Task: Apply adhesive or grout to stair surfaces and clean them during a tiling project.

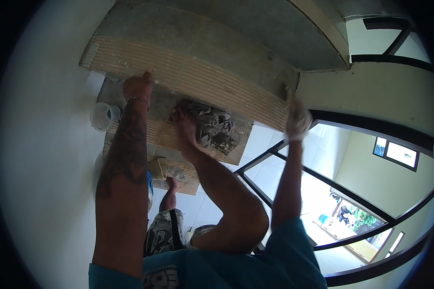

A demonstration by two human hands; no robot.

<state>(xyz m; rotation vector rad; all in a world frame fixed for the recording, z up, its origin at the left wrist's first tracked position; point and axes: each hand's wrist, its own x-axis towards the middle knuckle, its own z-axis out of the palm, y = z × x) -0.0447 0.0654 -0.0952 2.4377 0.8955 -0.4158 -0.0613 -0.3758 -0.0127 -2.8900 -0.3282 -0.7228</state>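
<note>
My left hand (138, 88) is at the edge of a stair step, with one digit stretched onto the ridged tan strip (188, 72) and the other fingers curled at its rim. A bracelet circles that wrist. To the right, my right hand (298, 120) wears a pale, translucent-looking glove and is smeared by motion. It is at the right end of the ridged strip, fingers closed. A thin blurred thing (288, 91) sticks up from it, too unclear to name. White specks dot the strip.
My bare foot stands beside a crumpled, stained grey cloth (212, 120) on the step below. A clear plastic tub (101, 117) stands by the left wall. Lower down is a beige container (157, 168). Dark metal railing (323, 178) runs along the right, with tiled floor beyond.
</note>
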